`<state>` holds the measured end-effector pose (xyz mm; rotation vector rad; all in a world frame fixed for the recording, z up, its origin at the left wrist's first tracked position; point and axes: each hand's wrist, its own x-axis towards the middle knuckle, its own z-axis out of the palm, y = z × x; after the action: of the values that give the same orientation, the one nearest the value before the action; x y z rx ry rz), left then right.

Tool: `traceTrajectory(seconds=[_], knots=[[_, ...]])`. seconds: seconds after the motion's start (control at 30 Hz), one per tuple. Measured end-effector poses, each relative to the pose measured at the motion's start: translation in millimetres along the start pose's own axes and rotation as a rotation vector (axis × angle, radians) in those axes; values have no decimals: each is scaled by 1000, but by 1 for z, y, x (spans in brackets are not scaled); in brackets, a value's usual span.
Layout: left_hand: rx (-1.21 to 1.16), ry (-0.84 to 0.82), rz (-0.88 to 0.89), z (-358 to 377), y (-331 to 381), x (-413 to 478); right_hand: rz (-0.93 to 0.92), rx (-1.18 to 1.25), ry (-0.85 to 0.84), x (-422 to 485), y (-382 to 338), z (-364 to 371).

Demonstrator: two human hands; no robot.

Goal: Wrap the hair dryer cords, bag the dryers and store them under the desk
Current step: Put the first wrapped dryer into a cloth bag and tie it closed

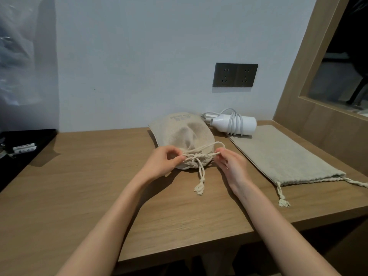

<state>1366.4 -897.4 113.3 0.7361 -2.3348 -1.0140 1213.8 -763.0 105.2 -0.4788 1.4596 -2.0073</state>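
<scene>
Forearms reach over wooden desk below dark wall sockets.

Only two arms and hands of the person show. The left forearm, at 7 o'clock, is bare from the lower edge of the view up to the wrist. The right forearm, at 5 o'clock, is bare along the same stretch. Both forearms are slender and smooth and narrow toward the wrists. The left hand, just left of centre, and the right hand, just right of centre, are uncovered as well, with slim fingers. The nails are too blurred to describe.
</scene>
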Motion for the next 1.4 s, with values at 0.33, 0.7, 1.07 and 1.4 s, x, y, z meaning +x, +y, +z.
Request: traceTrajectory(seconds=[0.33,0.7,1.07,1.4], knots=[[-678,-191,-108,0,23,-9,187,346,-87,-1,-7,2],[-613,-163,-79,20,27,-16,392,753,-85,-2,-9,0],[-489,-129,-48,24,25,-17,31,219,-65,11,0,-7],[-438,-145,-37,24,20,-18,-511,-592,-54,6,9,-2]])
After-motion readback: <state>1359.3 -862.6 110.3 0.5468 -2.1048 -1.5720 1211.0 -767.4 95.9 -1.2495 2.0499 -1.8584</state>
